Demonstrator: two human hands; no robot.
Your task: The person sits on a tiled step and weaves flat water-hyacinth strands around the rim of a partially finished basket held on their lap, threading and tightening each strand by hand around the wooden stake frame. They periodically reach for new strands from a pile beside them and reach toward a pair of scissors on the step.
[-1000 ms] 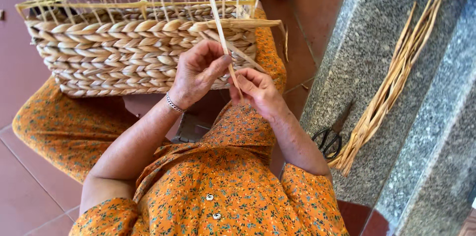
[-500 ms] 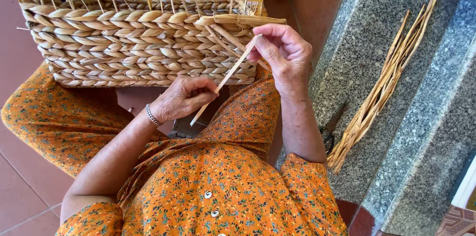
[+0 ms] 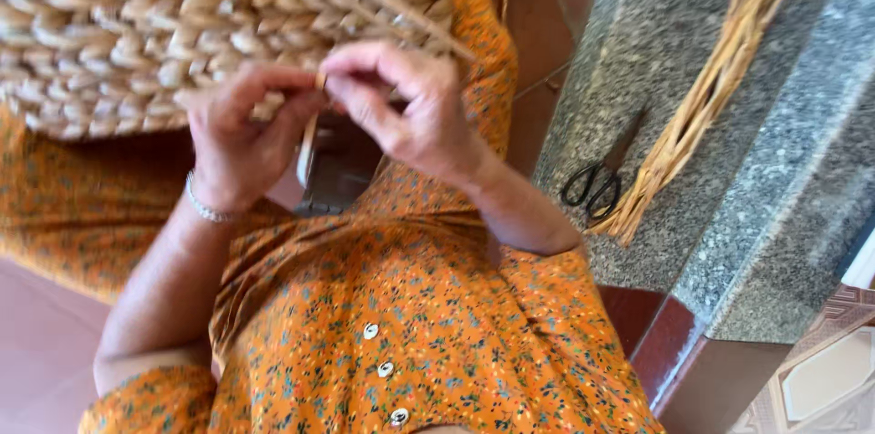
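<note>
Both hands have drawn together since half a second ago, when the right one was raised at the basket rim and the left sat lower on the lap; the view has also closed in and blurred. Now the left hand (image 3: 239,138) and the right hand (image 3: 401,106) meet just below the woven basket (image 3: 118,33), fingertips almost touching, and between them they pinch a single pale straw strand (image 3: 308,144) that hangs down from the grip toward the lap. Each hand is closed on that strand with thumb and forefinger; the other fingers curl loosely.

The strand looks light, thin and flat, flexible along its length yet likely to crease or split if bent sharply, so a hold near the working end, close to the weave, seems the safest. The basket itself looks stiff and light and rests across the knees on the orange floral dress (image 3: 410,334), touching the backs of the fingers.

On the stone ledge (image 3: 638,60) to the right lie black scissors (image 3: 591,186) just beside a bundle of straw (image 3: 711,87), well apart from both hands.
</note>
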